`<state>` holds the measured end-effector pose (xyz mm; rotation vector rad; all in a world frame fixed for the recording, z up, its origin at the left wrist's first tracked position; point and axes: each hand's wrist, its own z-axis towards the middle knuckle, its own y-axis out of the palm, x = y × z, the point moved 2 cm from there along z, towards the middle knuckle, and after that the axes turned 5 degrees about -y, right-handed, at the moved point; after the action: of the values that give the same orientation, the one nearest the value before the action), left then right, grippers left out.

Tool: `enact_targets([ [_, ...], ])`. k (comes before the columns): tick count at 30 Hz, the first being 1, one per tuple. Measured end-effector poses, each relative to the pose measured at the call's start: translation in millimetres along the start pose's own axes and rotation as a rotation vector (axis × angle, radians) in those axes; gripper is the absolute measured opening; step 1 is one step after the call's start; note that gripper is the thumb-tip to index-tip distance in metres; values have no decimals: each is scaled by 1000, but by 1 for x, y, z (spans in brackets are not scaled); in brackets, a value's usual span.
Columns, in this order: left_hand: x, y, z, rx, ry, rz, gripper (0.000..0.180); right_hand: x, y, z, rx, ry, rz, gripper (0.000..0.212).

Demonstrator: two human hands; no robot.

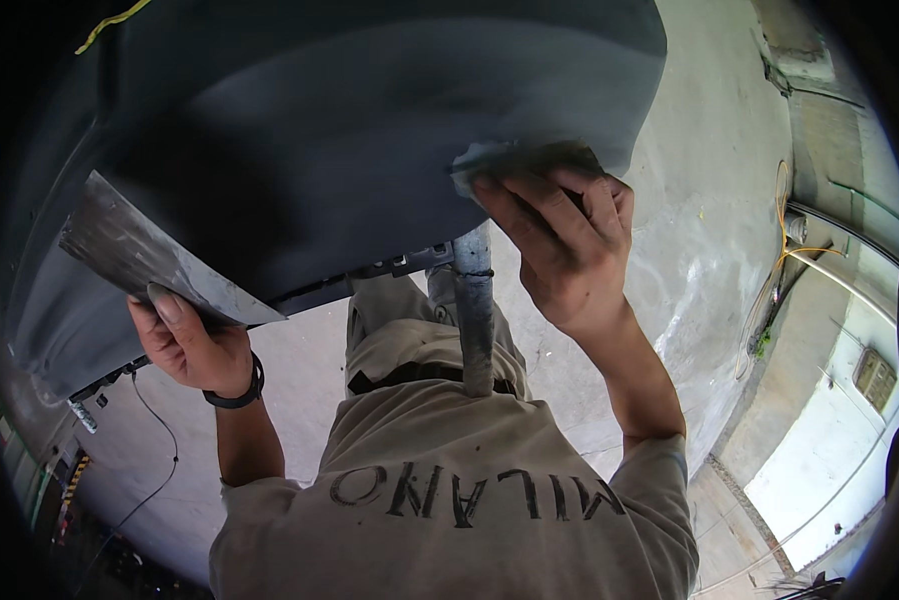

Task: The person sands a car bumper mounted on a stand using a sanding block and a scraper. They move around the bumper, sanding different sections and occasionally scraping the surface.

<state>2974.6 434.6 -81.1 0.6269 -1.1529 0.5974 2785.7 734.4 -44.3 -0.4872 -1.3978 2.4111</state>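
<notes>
A large dark grey curved panel [369, 120], which looks like a car bumper, fills the upper part of the head view. My left hand [191, 345] pinches a thin, bent brown-grey sheet [159, 250] with a pale edge and scuffed face. The sheet sits in front of the panel's left part; whether they touch I cannot tell. At the panel's lower right, my right hand [564, 230] presses a pale grey folded piece [484, 160] flat against the surface. Its fingers hide most of that piece, so its material is unclear.
A grey metal post [475, 310] rises below the panel, close to my body. A thin dark cable [174, 440] hangs at the left. Pale concrete floor [709, 230] surrounds me. Along the right wall lie an orange cord [781, 220] and a pale pipe [839, 285].
</notes>
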Motion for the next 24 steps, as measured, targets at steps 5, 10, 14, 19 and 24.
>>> enact_targets([
  [5, -2, -9, -4, 102, -29, 58, 25, -4, 9, 13, -47, 12, 14, 45],
  [10, 0, -5, -8, 112, -48, -25, 30, -8, 5, 8, -40, -17, 64, 38],
  [14, 4, 0, -6, 44, -34, -37, 31, -4, -5, 12, -42, 8, 63, 42],
  [19, 7, 2, -4, -4, -32, -18, 32, -4, 5, 20, -30, 33, 35, 41],
  [24, 7, 1, -4, -7, -47, -16, 30, -11, 5, 7, -97, 7, 89, 37],
])
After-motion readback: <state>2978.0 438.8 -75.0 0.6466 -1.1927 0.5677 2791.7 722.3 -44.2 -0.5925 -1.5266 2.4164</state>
